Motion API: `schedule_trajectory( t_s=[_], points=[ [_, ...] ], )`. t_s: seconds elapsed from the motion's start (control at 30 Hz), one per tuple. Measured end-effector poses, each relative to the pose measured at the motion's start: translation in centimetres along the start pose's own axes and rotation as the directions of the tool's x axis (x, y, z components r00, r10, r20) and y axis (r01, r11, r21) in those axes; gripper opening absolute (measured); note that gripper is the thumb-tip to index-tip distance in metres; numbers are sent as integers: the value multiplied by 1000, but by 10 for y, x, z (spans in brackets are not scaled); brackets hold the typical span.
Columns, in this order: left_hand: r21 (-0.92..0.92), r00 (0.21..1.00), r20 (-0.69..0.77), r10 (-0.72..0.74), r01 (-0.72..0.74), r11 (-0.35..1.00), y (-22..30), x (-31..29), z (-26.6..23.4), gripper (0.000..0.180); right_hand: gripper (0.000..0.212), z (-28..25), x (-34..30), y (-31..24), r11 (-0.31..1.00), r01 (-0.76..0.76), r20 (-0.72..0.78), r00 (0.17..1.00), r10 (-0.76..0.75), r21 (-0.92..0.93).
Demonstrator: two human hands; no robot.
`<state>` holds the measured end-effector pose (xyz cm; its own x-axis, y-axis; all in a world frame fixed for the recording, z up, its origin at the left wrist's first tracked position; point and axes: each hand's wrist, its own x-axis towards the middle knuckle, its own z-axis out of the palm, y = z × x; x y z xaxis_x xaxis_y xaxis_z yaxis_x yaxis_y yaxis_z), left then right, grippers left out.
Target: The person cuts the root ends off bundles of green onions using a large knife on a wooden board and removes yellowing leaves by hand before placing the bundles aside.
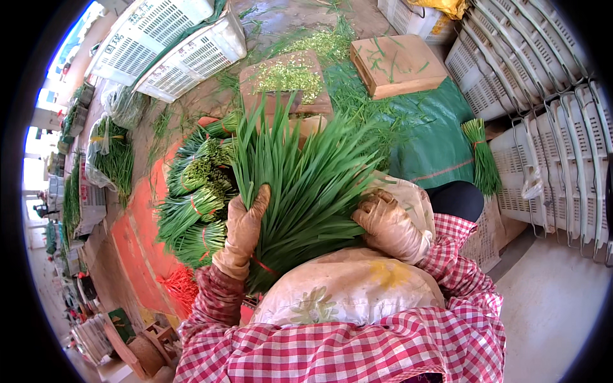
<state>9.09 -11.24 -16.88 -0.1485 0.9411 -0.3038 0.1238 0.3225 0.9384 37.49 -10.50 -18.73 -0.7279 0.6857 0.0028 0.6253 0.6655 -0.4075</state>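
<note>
A large loose bunch of garlic chives [306, 191], long flat green leaves, fans out upright over my lap. My left hand [244, 225], in a tan glove, is closed on the bunch's left side, thumb up along the leaves and fingers hidden behind them. At the right edge, my gloved right hand [388, 218] is curled closed around some leaves. A red band [263, 265] shows at the bunch's lower left, beside my left wrist. A pale apron [348, 284] covers my lap below the leaves. Tied green bundles [199, 203] are stacked just left of my left hand.
Red ties [181, 285] lie near my left forearm on an orange mat [137, 220]. Ahead are a board with trimmings [255, 92], a wooden box [399, 64] and a green sheet [440, 150]. White crates [191, 57] stand far left; more crates [555, 166] line the right.
</note>
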Motion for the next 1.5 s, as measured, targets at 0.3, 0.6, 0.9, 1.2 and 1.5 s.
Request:
schedule_trajectory(
  t_s=[0.3,0.6,0.9,1.2,1.5],
  points=[
    [652,912,112,395,-368,663,23,35,12,32,43,4,-22,72,913,-399,-252,895,368,-82],
    [765,670,399,626,-620,175,-36,-7,43,82,13,-47,-34,73,732,-377,-473,578,665,568],
    [797,665,421,617,-595,98,-41,-8,47,79,17,-101,-24,2,452,-355,47,825,563,818],
    [793,636,440,634,-606,58,-43,-8,51,71,30,-59,16,-5,826,-281,-57,934,352,488],
    [761,610,492,621,-647,33,-47,-4,42,76,17,-80,-13,8,813,-144,-374,833,407,564]
  ],
)
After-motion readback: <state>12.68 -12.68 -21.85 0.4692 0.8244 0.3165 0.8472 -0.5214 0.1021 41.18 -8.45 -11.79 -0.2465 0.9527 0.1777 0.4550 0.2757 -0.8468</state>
